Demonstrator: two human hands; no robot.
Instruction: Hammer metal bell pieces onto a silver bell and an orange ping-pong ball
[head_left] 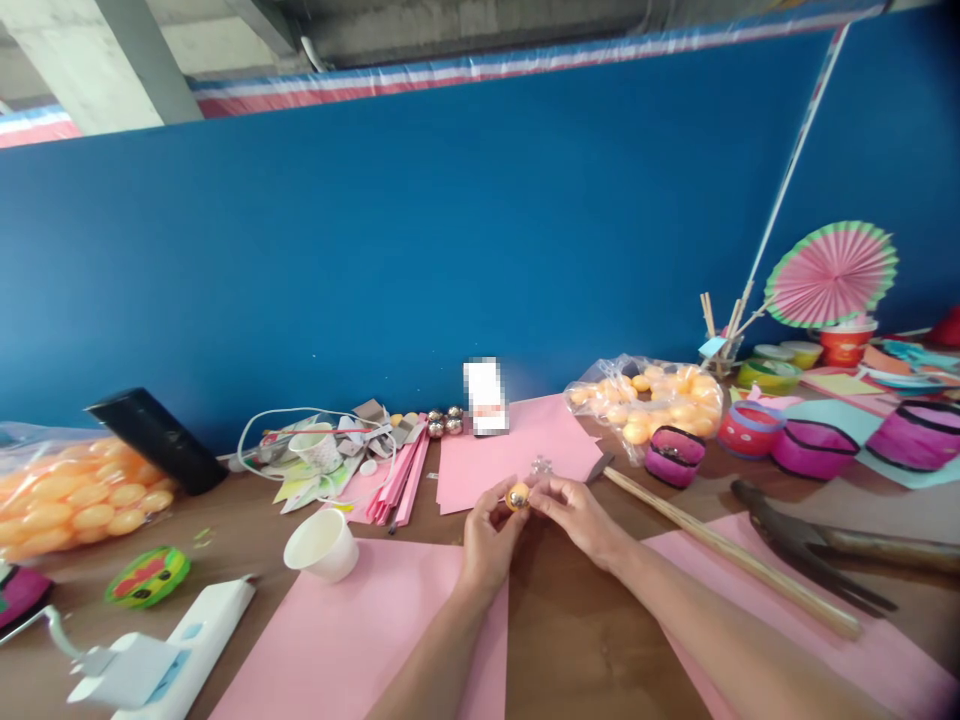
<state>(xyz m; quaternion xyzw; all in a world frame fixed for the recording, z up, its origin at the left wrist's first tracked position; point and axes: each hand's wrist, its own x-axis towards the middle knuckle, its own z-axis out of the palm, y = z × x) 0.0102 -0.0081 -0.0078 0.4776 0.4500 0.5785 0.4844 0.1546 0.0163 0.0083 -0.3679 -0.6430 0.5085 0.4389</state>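
Note:
Near the middle of the table, my left hand (489,535) grips a small orange ball (517,496) with a shiny metallic patch on it. My right hand (574,508) is just to the right, its thumb and fingers pinched together close to the ball; whether it holds something small is too hard to make out. Behind the hands, a small clear object (541,465) rests at the edge of a pink sheet (517,440). A white cup (321,545) stands left of my left hand, on another pink sheet (390,630).
Bags of orange balls (90,500) (652,395) lie left and right. A wooden stick (735,550) and a dark-headed tool (817,545) are at right, beside magenta pouches (675,456). A power strip (195,640) sits front left. Metallic balls (445,421) stand near the blue partition (450,240).

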